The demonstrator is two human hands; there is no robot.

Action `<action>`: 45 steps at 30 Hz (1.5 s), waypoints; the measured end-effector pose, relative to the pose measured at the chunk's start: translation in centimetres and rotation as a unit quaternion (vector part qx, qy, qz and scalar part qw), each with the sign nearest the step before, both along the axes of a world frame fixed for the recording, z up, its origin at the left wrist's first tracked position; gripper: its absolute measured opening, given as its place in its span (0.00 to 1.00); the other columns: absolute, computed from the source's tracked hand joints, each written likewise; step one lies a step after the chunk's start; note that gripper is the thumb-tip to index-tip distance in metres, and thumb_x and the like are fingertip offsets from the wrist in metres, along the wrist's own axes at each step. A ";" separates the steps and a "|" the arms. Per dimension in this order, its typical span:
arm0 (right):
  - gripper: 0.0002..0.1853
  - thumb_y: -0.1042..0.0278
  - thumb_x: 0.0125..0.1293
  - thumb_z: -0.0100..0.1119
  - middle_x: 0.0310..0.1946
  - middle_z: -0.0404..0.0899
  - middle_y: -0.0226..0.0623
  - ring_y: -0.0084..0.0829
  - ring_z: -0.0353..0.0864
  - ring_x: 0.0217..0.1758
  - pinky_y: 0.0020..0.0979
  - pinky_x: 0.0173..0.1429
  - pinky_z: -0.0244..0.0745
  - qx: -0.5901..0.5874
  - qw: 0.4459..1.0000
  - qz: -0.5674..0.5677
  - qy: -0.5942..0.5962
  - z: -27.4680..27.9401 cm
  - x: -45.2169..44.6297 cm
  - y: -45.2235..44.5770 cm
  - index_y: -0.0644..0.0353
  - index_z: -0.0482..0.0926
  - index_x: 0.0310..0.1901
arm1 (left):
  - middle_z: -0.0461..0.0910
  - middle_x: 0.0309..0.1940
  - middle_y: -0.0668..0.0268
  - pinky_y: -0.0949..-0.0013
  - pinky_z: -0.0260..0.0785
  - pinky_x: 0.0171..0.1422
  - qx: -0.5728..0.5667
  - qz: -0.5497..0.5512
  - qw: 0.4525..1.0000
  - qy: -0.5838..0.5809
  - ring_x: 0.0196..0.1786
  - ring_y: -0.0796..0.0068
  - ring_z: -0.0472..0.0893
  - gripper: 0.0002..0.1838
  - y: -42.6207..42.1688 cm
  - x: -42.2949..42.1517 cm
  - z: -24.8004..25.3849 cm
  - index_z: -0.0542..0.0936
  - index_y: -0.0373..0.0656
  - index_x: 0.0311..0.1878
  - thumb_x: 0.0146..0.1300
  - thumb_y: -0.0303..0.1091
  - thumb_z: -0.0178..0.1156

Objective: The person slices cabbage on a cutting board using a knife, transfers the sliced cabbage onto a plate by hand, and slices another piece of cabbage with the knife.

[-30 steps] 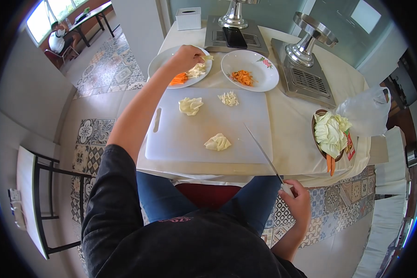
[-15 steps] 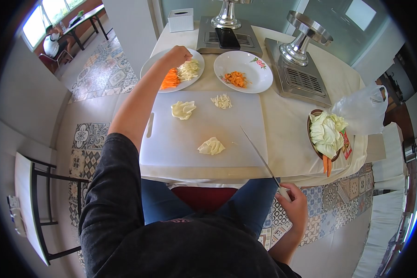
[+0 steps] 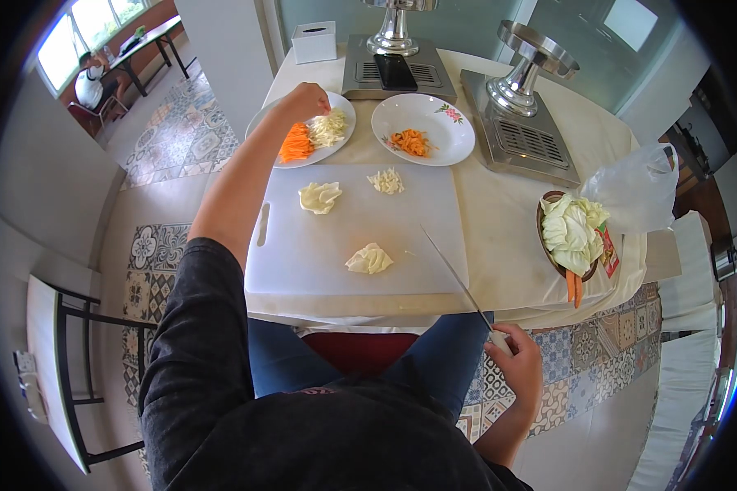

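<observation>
Pale strip from a second ago no longer shows at left hand (image 3: 305, 101); probably joined shredded cabbage (image 3: 328, 128) on plate (image 3: 336, 152). Left fingers curled, can't tell if anything's held. Right hand (image 3: 519, 362) firmly round knife (image 3: 458, 279) handle.

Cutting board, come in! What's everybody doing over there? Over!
Right hand holding knife, blade slanting over cutting board. Left hand over left plate, grip hidden. Two larger cabbage pieces on board, nothing covering them.
</observation>
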State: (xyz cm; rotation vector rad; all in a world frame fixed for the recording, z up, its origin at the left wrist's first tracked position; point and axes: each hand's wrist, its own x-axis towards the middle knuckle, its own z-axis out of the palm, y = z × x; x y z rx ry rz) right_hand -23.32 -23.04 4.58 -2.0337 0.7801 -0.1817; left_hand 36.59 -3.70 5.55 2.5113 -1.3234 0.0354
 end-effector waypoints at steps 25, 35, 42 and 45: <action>0.19 0.71 0.62 0.71 0.27 0.79 0.29 0.16 0.72 0.29 0.22 0.34 0.66 0.011 1.000 -0.013 0.008 -0.7 0.8 -0.1 0.62 0.80 0.54 | 0.83 0.31 0.72 0.62 0.70 0.58 0.018 -0.244 0.969 0.024 0.42 0.69 0.81 0.02 -2.8 -28.0 -1.1 0.87 0.48 0.32 0.56 0.33 0.67; 0.18 0.69 0.61 0.70 0.24 0.78 0.31 0.19 0.71 0.26 0.26 0.33 0.66 0.027 0.999 -0.012 -0.013 -1.1 0.9 -0.3 0.58 0.82 0.54 | 0.86 0.29 0.66 0.65 0.77 0.50 -0.107 -0.033 0.991 -0.078 0.36 0.65 0.85 0.03 -0.9 -17.1 4.2 0.86 0.44 0.28 0.52 0.32 0.68; 0.19 0.69 0.61 0.70 0.24 0.78 0.31 0.19 0.71 0.26 0.26 0.33 0.67 0.025 1.000 -0.018 -0.002 -0.7 1.1 -0.1 0.58 0.82 0.54 | 0.88 0.36 0.65 0.60 0.72 0.60 -0.026 0.090 0.990 -0.101 0.43 0.64 0.85 0.08 0.3 -4.2 2.3 0.88 0.47 0.36 0.59 0.36 0.62; 0.19 0.69 0.61 0.70 0.24 0.78 0.31 0.19 0.72 0.27 0.26 0.33 0.68 0.031 0.999 -0.023 0.008 -0.6 1.1 0.0 0.58 0.82 0.54 | 0.88 0.40 0.67 0.56 0.62 0.68 0.010 0.091 0.992 -0.086 0.49 0.65 0.83 0.10 -0.1 -3.7 1.0 0.89 0.50 0.39 0.62 0.35 0.60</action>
